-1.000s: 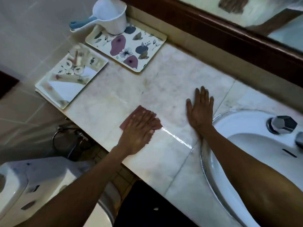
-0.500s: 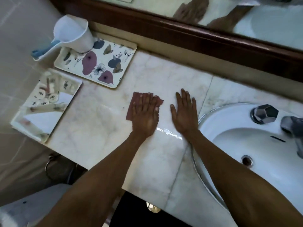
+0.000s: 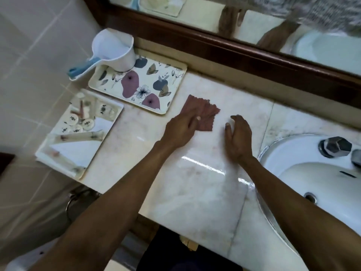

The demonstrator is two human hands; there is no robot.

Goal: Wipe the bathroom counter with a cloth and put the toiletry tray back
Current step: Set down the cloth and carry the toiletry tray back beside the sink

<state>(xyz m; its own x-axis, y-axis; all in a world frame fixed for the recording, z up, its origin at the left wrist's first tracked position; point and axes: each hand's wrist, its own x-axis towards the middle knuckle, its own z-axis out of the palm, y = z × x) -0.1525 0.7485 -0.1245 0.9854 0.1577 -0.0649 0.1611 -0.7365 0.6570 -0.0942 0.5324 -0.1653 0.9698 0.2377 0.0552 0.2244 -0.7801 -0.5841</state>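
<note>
A reddish-brown cloth (image 3: pixel 204 114) lies flat on the pale marble counter (image 3: pixel 195 192), near its back. My left hand (image 3: pixel 180 129) presses on the cloth's near left part, fingers blurred over it. To the right of the cloth, my right hand (image 3: pixel 237 138) rests on the bare counter with its fingers together, holding nothing and apart from the cloth. The white toiletry tray (image 3: pixel 64 165), holding small packets and round items, sits at the counter's left end, overhanging the edge.
A floral tray (image 3: pixel 172 79) stands at the back left with a white scoop jug (image 3: pixel 114 49) on its corner. The white sink (image 3: pixel 312 173) and its chrome tap knob (image 3: pixel 335 146) fill the right side. A dark wooden mirror frame (image 3: pixel 234 53) runs along the back.
My left hand has slid the cloth away from me, from near the front edge toward the back of the counter. My right hand has stayed on the counter beside it.
</note>
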